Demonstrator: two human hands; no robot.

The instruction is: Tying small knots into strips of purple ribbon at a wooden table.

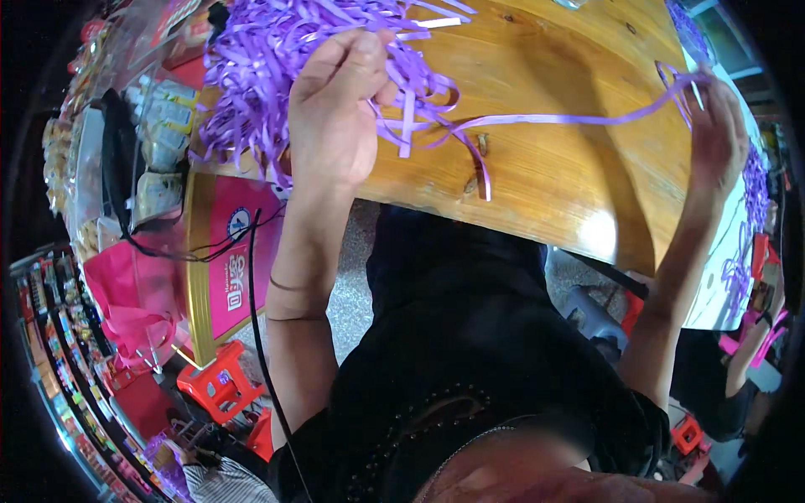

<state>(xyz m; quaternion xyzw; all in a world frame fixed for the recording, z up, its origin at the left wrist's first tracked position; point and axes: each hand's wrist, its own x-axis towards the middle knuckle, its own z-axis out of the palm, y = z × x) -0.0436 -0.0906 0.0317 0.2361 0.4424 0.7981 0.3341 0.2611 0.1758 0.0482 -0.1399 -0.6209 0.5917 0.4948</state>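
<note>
A long purple ribbon [570,119] stretches across the wooden table [537,180], and my right hand [719,138] pinches its far right part near the table's right side. My left hand [340,96] is closed at the edge of a big tangled pile of purple ribbons [251,75]. Ribbon strands come out from under its fingers, and the long strip runs toward it; exactly where the fingertips grip is partly hidden. Loose ribbon ends lie on the wood just right of my left hand, one hanging down toward the near edge.
A pink box with gold trim [199,277] stands left of the table, with wrapped packages [163,126] beyond. Red stools [220,381] are on the floor. To the right, a white table [713,293] carries more purple ribbon, and another person's arm [746,356] shows beside it.
</note>
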